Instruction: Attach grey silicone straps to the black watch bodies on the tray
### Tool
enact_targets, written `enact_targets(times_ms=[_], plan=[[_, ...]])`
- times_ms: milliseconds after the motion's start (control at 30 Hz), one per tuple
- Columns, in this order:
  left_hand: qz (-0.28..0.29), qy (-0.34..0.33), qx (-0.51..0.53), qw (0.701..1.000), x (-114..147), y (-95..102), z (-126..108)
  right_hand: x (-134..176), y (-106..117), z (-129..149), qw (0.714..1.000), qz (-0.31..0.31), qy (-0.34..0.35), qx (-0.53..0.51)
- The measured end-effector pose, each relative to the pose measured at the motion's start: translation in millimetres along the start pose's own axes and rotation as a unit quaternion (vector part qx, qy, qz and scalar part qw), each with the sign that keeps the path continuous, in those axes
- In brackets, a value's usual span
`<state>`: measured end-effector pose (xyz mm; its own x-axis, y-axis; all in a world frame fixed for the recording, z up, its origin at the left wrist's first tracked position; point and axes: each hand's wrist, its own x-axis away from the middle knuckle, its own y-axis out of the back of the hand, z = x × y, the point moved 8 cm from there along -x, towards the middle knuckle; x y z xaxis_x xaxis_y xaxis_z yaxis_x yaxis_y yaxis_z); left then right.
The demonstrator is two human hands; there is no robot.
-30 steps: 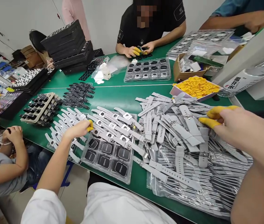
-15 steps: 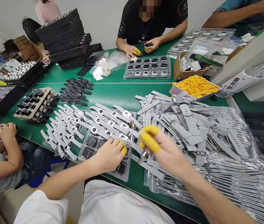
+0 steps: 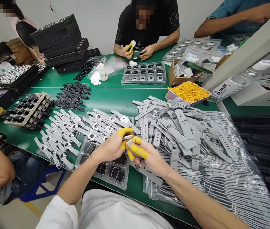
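My left hand, in yellow finger cots, is closed on a watch case whose silvery edge shows between the fingertips. Close against it, my right hand pinches a grey watch strap; much of the strap is hidden by the yellow-capped fingers. Below both hands lies a clear plastic tray holding dark square watch faces. Grey-strapped watches lie in rows on its far part and beyond. To the right, loose grey straps are heaped over bagged straps.
A box of yellow finger cots stands behind the straps, beside a tilted bottle. Black-strapped watches and a beige rack are at the left. Opposite, a co-worker handles parts behind another tray.
My left hand has lifted from the tray with a watch case. My right hand has moved left with a strap, and the two hands now meet. The view has shifted slightly.
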<state>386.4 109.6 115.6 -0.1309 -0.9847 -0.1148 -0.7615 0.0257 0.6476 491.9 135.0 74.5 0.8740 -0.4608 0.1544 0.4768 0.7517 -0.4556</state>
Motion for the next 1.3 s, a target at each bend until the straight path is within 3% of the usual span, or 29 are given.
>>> enact_targets(times_ms=[100, 167, 433, 600, 800, 967, 1100, 1200, 1300], plan=[[-0.020, -0.100, -0.007, 0.995, -5.5, -7.7, -5.9, -3.1, 6.1, -4.8, 1.000, -0.007, -0.011, -0.006], [-0.040, -0.125, -0.012, 0.991, -3.8, -6.7, -6.3, -4.8, 10.1, -6.2, 0.999, -0.022, -0.020, -0.018], [-0.084, -0.110, -0.024, 0.990, 2.5, -5.7, -3.3, -5.7, 13.9, -6.0, 0.991, -0.068, -0.048, -0.106], [-0.070, -0.106, -0.016, 0.992, 3.8, -7.1, -3.1, -4.9, 17.8, -9.7, 0.985, -0.094, -0.083, -0.117], [-0.039, -0.100, -0.115, 0.988, 0.7, -11.5, -0.9, -6.2, 21.4, -13.5, 0.987, -0.083, -0.106, -0.084], [-0.032, -0.078, 0.014, 0.996, 3.4, -5.8, 5.2, -6.9, 18.0, -11.0, 0.994, -0.060, -0.078, -0.050], [-0.092, -0.019, 0.102, 0.990, 5.1, -1.3, 15.5, -6.4, 21.0, -9.2, 0.997, -0.064, -0.031, -0.014], [-0.164, 0.009, 0.206, 0.965, 4.6, 4.8, 19.3, -5.8, 17.9, -12.2, 0.998, -0.040, -0.042, 0.019], [-0.220, 0.045, 0.357, 0.906, 3.8, 15.2, 30.7, -3.1, 7.7, -19.0, 0.992, 0.024, -0.122, 0.013]])
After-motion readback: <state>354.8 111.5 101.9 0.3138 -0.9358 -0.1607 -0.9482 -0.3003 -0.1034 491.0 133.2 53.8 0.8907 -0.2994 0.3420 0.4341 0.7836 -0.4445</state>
